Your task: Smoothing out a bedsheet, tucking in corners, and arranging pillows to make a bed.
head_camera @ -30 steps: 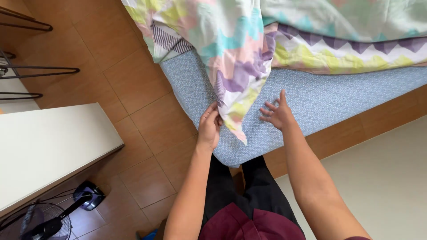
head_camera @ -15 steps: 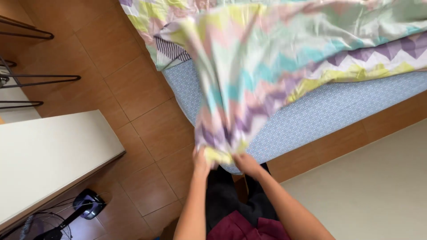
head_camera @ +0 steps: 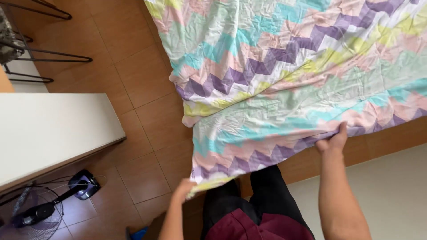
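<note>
**Zigzag quilt held by its near edge over the bed**

A quilt [head_camera: 284,84] patterned in pastel zigzags of purple, teal, pink, yellow and pale green is seen spread across the upper right of the head view, covering the bed beneath it so that no mattress surface is shown. Its near edge is lifted and held at two points. The left hand [head_camera: 183,189] is closed on the lower left corner of the quilt, where a yellowish hem is pinched between the fingers; the fingers are curled tight, with the cloth gathered in them. The right hand [head_camera: 334,141] is closed on the same edge further to the right, the cloth being clamped between thumb and fingers, and the forearm is seen reaching up from the bottom of the frame. Between the two hands the edge hangs in a shallow curve, just above dark trousers and a maroon garment.

To the left, a brown tiled floor [head_camera: 133,80] is shown. A white tabletop [head_camera: 49,133] is placed at the left edge, and a dark fan [head_camera: 49,204] lies on the tiles below it. Thin black metal legs [head_camera: 40,58] are visible at the upper left. No container is shown anywhere in view.
</note>
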